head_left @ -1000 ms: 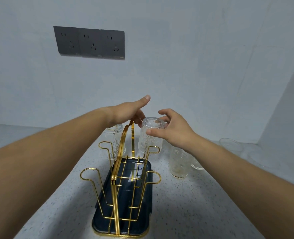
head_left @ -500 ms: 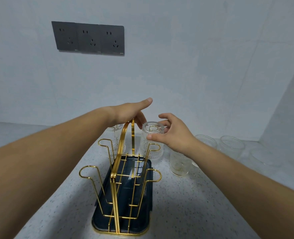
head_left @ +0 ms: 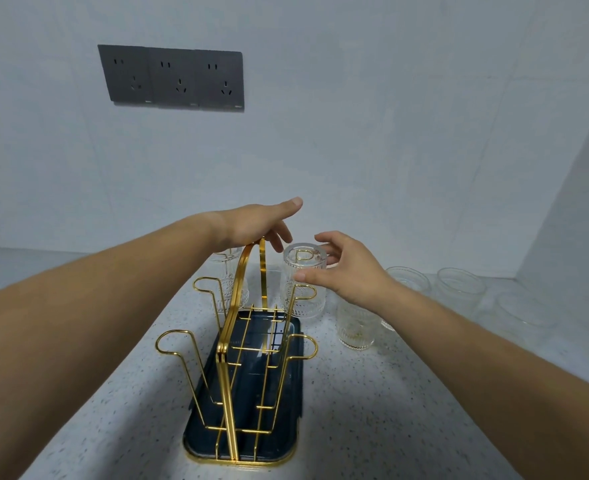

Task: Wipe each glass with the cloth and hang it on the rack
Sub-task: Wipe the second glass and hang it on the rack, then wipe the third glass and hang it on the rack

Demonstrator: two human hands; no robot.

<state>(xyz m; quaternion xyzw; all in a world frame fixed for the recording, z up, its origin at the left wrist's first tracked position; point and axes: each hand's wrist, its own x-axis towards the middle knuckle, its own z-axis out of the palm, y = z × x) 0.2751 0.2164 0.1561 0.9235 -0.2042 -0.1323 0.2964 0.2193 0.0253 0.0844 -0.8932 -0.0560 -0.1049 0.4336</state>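
A gold wire rack point(head_left: 237, 344) stands on a dark blue tray point(head_left: 288, 427) on the speckled counter. An upside-down ribbed glass point(head_left: 301, 271) hangs on the rack's far right hook. Another glass point(head_left: 229, 282) hangs on the far left hook, partly hidden by my left hand. My left hand point(head_left: 255, 225) rests on top of the rack's handle with fingers extended. My right hand point(head_left: 345, 266) hovers beside the hung glass, fingers spread, thumb near its side. No cloth is visible.
An upright ribbed glass point(head_left: 355, 327) stands right of the rack under my right wrist. Several more glasses point(head_left: 459, 287) sit further right near the wall corner. A grey triple socket panel point(head_left: 172, 77) is on the back wall.
The glass went down onto the far right hook. My right hand has let go of it and its fingers have opened. My left hand stayed on the handle.
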